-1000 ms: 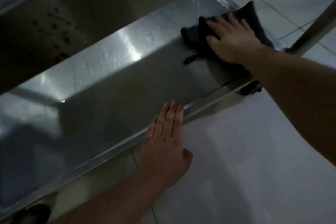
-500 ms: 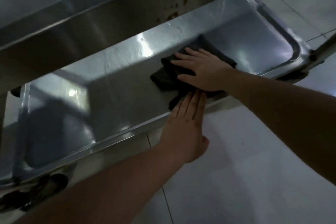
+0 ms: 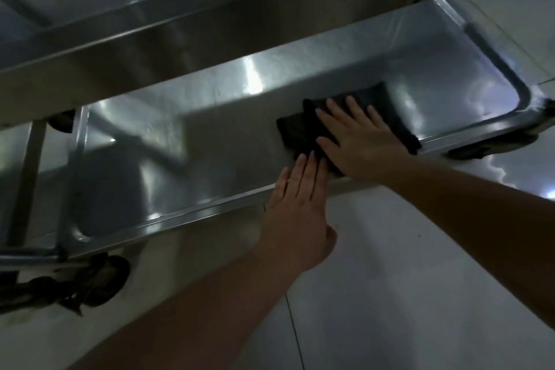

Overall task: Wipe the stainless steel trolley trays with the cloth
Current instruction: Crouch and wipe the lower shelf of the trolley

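Right hand (image 3: 363, 141) lies flat, fingers straight and spread wide, palm pressing the dark folded wiping cloth (image 3: 312, 132) down onto the floor of the lower stainless steel trolley tray (image 3: 210, 141). Nothing is gripped; the cloth is pinned under the palm, which in my judgement spreads the pressure across the whole pad so that it can be slid as one piece. The cloth sits toward the tray's right half, close against the tray's near rim and short of its rounded right-hand corner.

Left hand (image 3: 300, 204) is likewise flat, fingers straight and held together, laid over the tray's near rim with the fingertips touching the cloth's near-left edge. It holds nothing. Its position suggests it steadies the wheeled trolley against the push of the wiping stroke. A black caster wheel (image 3: 99, 282) shows below the tray's left corner, which supports that reading.

An upper stainless steel shelf (image 3: 150, 9) overhangs the tray and shades its far side, so the far wall cannot be assessed. The pale tiled floor (image 3: 420, 279) lies on the near side of the tray.

Against the frame a second earlier, the cloth has travelled from the tray's far right corner toward its middle, and the right hand has come alongside the left. Over the last half second the arrangement is nearly unchanged.
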`<state>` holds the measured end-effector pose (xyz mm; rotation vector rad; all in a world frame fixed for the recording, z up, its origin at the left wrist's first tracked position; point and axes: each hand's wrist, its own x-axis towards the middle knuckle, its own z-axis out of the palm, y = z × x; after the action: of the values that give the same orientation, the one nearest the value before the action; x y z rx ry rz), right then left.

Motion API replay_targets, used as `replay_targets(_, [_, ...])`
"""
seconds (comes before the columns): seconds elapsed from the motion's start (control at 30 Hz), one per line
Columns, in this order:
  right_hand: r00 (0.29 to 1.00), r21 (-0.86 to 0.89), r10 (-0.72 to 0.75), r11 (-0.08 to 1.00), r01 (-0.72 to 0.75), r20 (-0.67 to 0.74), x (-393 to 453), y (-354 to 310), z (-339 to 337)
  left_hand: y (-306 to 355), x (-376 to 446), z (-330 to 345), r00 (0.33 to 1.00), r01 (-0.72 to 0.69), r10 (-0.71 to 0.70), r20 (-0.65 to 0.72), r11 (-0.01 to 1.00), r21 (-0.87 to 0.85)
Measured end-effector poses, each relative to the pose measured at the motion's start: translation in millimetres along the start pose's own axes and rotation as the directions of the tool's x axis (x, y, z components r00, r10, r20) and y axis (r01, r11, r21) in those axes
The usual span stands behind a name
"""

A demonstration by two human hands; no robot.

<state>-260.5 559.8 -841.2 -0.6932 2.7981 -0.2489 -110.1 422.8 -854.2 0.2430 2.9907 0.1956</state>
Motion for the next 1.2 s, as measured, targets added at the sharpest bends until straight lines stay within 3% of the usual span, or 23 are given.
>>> replay_targets(0.07, [0.996,-0.011,-0.083,0.996,0.084,0.035,6,0,-1,-13,-9,-2,1.000,-0.017,0.017,0.004,1.000,0.013])
replay_targets(0.13, [0.997,-0.014,-0.077,0.997,0.077,0.001,13,17,-7,-34,-28,-2,1.000,0.024,-0.024,-0.003,0.999,0.024])
replay_targets(0.27, [0.948,0.063,0.277,0.961,-0.270,-0.154,39,62,-22,-88,-77,-2,0.983,0.183,-0.181,-0.029,0.981,0.063])
replay_targets(0.37, [0.841,0.174,0.525,0.847,-0.502,-0.132,76,60,-30,-104,-92,1,0.991,0.137,-0.136,-0.019,0.988,0.072])
replay_targets(0.43, [0.826,0.211,0.557,0.820,-0.532,-0.084,102,42,-34,-105,-90,1,0.992,0.128,-0.128,-0.013,0.991,0.045])
replay_targets(0.53, [0.914,0.186,0.403,0.902,-0.389,-0.043,130,-7,-32,-108,-88,0,0.992,0.127,-0.127,0.007,0.992,0.015])
replay_targets(0.67, [0.999,0.029,-0.027,0.999,0.028,-0.018,114,-94,-10,-108,-87,0,0.990,0.142,-0.142,0.010,0.990,0.016])
replay_targets(0.77, [0.942,-0.025,-0.330,0.943,0.332,0.058,66,-120,12,-107,-87,0,0.991,0.136,-0.136,0.000,0.990,0.030])
replay_targets(0.87, [0.885,-0.049,-0.454,0.886,0.460,0.103,32,-84,13,-108,-88,-1,0.993,0.122,-0.122,-0.002,0.991,0.059])
replay_targets(0.93, [0.915,-0.094,-0.398,0.911,0.402,0.060,33,-46,6,-108,-89,-3,0.993,0.119,-0.120,0.009,0.992,0.048])
replay_targets(1.03, [0.995,-0.073,-0.097,0.993,0.094,-0.038,61,13,-13,-110,-91,-5,0.993,0.111,-0.112,0.029,0.993,0.032])
replay_targets(1.13, [0.964,0.051,0.259,0.965,-0.256,-0.057,101,32,-27,-110,-91,-7,0.995,0.098,-0.099,0.034,0.995,0.015])
replay_targets(1.2, [0.920,0.127,0.391,0.913,-0.387,-0.015,126,7,-29,-111,-91,-8,0.995,0.096,-0.096,0.041,0.995,0.002])
